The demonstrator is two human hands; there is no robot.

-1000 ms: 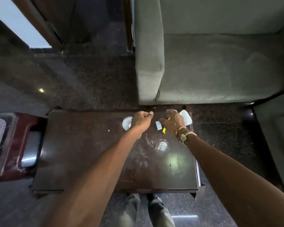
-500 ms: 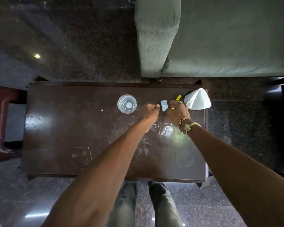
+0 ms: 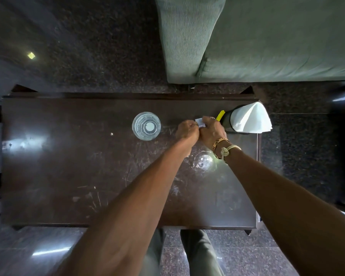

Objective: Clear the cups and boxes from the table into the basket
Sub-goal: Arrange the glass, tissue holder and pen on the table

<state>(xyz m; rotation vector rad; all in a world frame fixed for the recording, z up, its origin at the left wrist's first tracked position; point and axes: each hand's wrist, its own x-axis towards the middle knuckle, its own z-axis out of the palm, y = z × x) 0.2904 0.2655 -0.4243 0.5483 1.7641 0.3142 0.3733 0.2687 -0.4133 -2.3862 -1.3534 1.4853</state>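
Observation:
A clear glass cup (image 3: 146, 126) stands upright on the dark wooden table (image 3: 68, 166), left of my hands. My left hand (image 3: 187, 130) and my right hand (image 3: 212, 130) meet over the table's far right part, both with curled fingers pinching a small white box (image 3: 200, 122) between them. A yellow piece (image 3: 220, 114) pokes out just beyond my right hand. Most of the small box is hidden by my fingers.
A black mesh holder (image 3: 228, 121) with white napkins (image 3: 251, 118) stands at the table's far right corner, touching distance from my right hand. A grey-green sofa (image 3: 267, 40) lies beyond the table. Dark stone floor surrounds it.
My hands have come together on the small white box; half a second ago they were a little apart. The camera has tipped further down over the table.

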